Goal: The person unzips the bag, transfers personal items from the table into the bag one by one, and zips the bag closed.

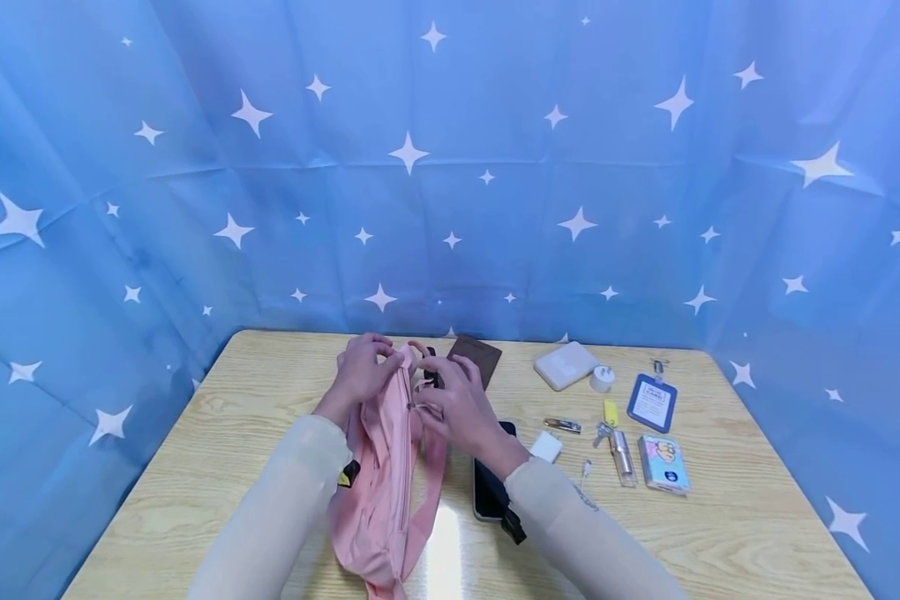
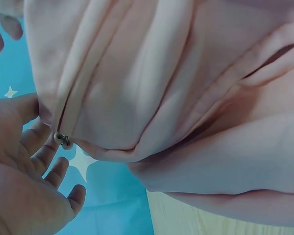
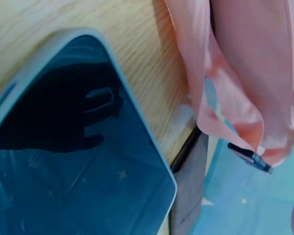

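Note:
A pink fabric bag (image 1: 378, 508) stands upright and creased on the table, its long zipper (image 1: 403, 467) facing up. My left hand (image 1: 360, 375) pinches the bag's far top end between thumb and fingers. On the right side, my right hand (image 1: 457, 408) has thumb and fingers bent at the zipper pull (image 1: 411, 406). The left wrist view shows metal zipper pulls (image 2: 63, 141) at the zipper's end, with spread fingers beside them. A pink strap (image 3: 210, 93) loops off the bag's side, and a black buckle (image 3: 252, 157) hangs by its far end.
Beneath my right forearm lies a black phone (image 1: 487, 492); a brown wallet (image 1: 480, 354) is behind. Further right are a white power bank (image 1: 566, 365), a plug (image 1: 602, 379), nail clippers (image 1: 562, 425), keys (image 1: 602, 433), a badge holder (image 1: 652, 404) and a tissue pack (image 1: 663, 464). A starry blue curtain (image 1: 480, 208) borders the table.

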Tool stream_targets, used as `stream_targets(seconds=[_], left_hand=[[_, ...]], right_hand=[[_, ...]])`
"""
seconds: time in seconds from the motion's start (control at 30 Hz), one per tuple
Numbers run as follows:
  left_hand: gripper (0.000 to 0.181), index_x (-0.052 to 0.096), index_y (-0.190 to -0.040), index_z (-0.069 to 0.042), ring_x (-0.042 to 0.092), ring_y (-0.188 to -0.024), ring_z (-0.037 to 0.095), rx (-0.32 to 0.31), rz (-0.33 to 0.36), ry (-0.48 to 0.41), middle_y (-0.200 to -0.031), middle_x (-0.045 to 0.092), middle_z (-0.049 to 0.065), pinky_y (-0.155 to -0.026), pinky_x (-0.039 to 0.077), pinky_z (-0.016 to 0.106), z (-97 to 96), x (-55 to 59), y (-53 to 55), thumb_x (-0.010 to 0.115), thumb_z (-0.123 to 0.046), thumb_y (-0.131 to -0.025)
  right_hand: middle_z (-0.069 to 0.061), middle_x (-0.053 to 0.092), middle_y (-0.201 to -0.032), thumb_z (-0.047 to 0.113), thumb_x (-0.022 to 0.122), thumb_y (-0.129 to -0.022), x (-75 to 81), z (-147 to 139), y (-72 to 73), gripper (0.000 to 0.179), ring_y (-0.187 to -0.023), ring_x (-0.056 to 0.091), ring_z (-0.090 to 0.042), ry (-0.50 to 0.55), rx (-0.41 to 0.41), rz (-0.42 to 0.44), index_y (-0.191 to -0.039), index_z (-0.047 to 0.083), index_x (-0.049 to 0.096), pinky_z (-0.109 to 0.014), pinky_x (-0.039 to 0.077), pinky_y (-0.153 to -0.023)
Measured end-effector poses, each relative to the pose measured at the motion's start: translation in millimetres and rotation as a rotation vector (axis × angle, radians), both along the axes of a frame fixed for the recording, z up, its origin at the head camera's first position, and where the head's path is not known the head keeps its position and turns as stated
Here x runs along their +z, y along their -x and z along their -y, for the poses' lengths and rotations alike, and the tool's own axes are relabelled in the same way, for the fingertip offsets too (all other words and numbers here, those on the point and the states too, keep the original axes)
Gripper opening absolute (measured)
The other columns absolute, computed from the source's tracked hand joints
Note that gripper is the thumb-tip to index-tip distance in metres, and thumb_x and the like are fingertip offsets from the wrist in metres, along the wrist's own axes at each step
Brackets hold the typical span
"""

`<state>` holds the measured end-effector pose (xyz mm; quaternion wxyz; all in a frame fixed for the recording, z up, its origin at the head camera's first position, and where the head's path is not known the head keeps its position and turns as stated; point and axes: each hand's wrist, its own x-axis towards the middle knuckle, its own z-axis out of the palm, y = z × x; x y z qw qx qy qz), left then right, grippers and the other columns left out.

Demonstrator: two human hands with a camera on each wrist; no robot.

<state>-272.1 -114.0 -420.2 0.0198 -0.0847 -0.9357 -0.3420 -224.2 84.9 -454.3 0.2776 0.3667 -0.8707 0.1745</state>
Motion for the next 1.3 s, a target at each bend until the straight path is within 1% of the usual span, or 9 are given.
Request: stream_targets(seconds=[0.13, 0.3, 0.5, 0.63, 0.87, 1.03, 1.2, 1.3], left_hand=[[0.036, 0.071, -0.109, -0.002, 0.036, -0.137, 0.036, 0.012, 0.001, -0.001, -0.137, 0.053, 0.012, -0.109, 0.025, 0.058, 0.4, 1.6, 4.7, 0.056, -0.033, -0.097], [0.034, 0.072, -0.106, -0.003, 0.037, -0.136, 0.036, 0.035, -0.01, -0.016, -0.135, 0.054, 0.011, -0.109, 0.024, 0.058, 3.0, 3.2, 9.5, 0.056, -0.031, -0.097], [0.033, 0.072, -0.105, -0.001, 0.038, -0.135, 0.036, 0.052, -0.036, -0.028, -0.134, 0.055, 0.012, -0.108, 0.024, 0.058, 7.0, 4.6, 13.9, 0.056, -0.029, -0.096], [0.034, 0.072, -0.107, -0.002, 0.038, -0.134, 0.037, 0.063, -0.046, -0.013, -0.134, 0.054, 0.012, -0.108, 0.023, 0.058, 8.9, 3.8, 14.9, 0.055, -0.029, -0.097], [0.034, 0.071, -0.107, -0.003, 0.036, -0.136, 0.037, 0.072, -0.068, 0.015, -0.136, 0.053, 0.014, -0.11, 0.021, 0.059, 11.0, 1.0, 16.2, 0.055, -0.031, -0.097], [0.033, 0.071, -0.106, -0.003, 0.035, -0.136, 0.037, 0.085, -0.091, 0.029, -0.137, 0.052, 0.013, -0.11, 0.02, 0.058, 12.6, 0.7, 18.1, 0.056, -0.031, -0.097], [0.034, 0.07, -0.107, -0.003, 0.033, -0.138, 0.036, 0.092, -0.101, 0.045, -0.138, 0.051, 0.013, -0.11, 0.017, 0.058, 16.7, 0.7, 21.3, 0.054, -0.032, -0.098], [0.034, 0.07, -0.106, -0.004, 0.032, -0.138, 0.036, 0.098, -0.111, 0.037, -0.139, 0.051, 0.012, -0.112, 0.015, 0.058, 19.7, 0.2, 22.6, 0.054, -0.032, -0.098]], right_hand=[[-0.005, 0.054, -0.133, 0.023, 0.071, -0.084, 0.7, -4, -6.0, 0.006, -0.128, 0.048, -0.02, -0.04, 0.003, 0.013, -0.088, 0.025, 0.075, -0.056, 0.028, -0.113], [-0.004, 0.054, -0.133, 0.023, 0.072, -0.084, 1.7, -9, -15.3, 0.005, -0.128, 0.048, -0.019, -0.075, 0.052, 0.011, -0.085, 0.028, 0.073, -0.057, 0.031, -0.111], [-0.004, 0.053, -0.135, 0.021, 0.071, -0.082, 1.3, -17, -26.8, 0.009, -0.13, 0.045, -0.018, -0.094, 0.088, -0.018, -0.081, 0.03, 0.069, -0.056, 0.03, -0.112], [-0.005, 0.054, -0.134, 0.021, 0.071, -0.081, -1.5, -20, -33.1, 0.009, -0.13, 0.046, -0.018, -0.113, 0.118, -0.044, -0.079, 0.03, 0.069, -0.058, 0.029, -0.112], [-0.002, 0.051, -0.138, 0.02, 0.074, -0.079, -4.6, -24, -40.6, 0.011, -0.132, 0.045, -0.019, -0.123, 0.158, 0.025, -0.077, 0.03, 0.069, -0.058, 0.026, -0.115], [-0.003, 0.049, -0.139, 0.022, 0.076, -0.077, -4.4, -28, -46.4, 0.011, -0.132, 0.044, -0.02, -0.155, 0.192, 0.044, -0.078, 0.031, 0.069, -0.057, 0.025, -0.115], [-0.003, 0.05, -0.137, 0.027, 0.076, -0.079, -2.9, -30, -53.4, 0.007, -0.132, 0.044, -0.02, -0.188, 0.247, 0.067, -0.081, 0.032, 0.071, -0.057, 0.024, -0.115], [-0.002, 0.05, -0.138, 0.03, 0.077, -0.08, -2.9, -31, -57.4, 0.007, -0.133, 0.043, -0.019, -0.201, 0.26, 0.104, -0.083, 0.033, 0.072, -0.055, 0.022, -0.117]])
